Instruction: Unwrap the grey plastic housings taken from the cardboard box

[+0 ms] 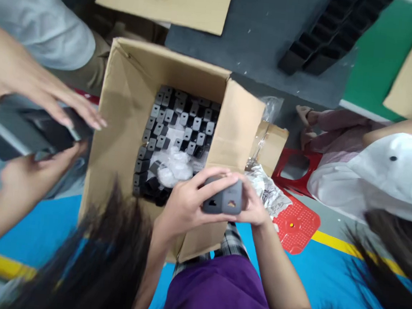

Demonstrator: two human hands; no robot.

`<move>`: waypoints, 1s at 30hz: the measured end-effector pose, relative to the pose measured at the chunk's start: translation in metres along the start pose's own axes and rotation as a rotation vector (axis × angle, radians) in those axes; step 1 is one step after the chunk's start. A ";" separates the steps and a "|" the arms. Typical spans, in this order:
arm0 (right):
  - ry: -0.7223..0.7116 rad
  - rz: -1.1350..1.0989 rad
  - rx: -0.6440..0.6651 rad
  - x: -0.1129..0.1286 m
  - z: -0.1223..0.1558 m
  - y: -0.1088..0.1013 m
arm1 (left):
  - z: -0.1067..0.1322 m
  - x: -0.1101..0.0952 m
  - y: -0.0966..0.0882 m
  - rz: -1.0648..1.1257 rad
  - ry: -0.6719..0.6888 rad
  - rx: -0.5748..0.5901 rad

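Grey adapter (224, 199) sits over the cardboard box's (123, 119) near-right rim. Left hand (184, 205) grip is clenched on its 9 o'clock side, right hand (257, 210) grip on its 3 o'clock side. Box flap (237, 123) stands close at 12. Packed grey parts (180, 124) at 11. Crumpled plastic bag (269, 190) just beside at 3. Co-worker's hands (42, 99) with a dark tray (50, 135) at 9, well apart.

My left grip (187, 205) and right grip (256, 211) close together around a small grey part (223, 201), held over the near flap of an open cardboard box (123, 119) packed with rows of grey pieces (180, 124). At left, a co-worker's hands (36, 93) hold a dark tray (50, 133)
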State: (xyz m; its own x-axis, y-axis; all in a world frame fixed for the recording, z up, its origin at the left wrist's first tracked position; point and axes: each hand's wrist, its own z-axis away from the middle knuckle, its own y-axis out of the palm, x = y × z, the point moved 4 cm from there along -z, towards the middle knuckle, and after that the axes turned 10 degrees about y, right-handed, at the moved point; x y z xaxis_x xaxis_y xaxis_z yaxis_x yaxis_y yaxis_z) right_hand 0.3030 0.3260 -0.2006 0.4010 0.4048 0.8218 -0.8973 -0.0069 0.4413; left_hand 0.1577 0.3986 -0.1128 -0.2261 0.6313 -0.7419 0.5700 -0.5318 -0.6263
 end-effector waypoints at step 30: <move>-0.073 1.622 -0.773 0.277 -0.279 -0.143 | 0.123 0.052 0.021 0.111 -0.680 -0.328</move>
State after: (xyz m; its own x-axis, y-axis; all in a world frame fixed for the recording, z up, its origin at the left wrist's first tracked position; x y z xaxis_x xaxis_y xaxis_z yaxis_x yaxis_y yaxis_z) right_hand 0.4911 0.6938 -0.1366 -0.8876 0.3926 0.2411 -0.2290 0.0780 -0.9703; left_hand 0.0613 0.3505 -0.1939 -0.5298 0.0409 -0.8471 0.7992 -0.3100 -0.5149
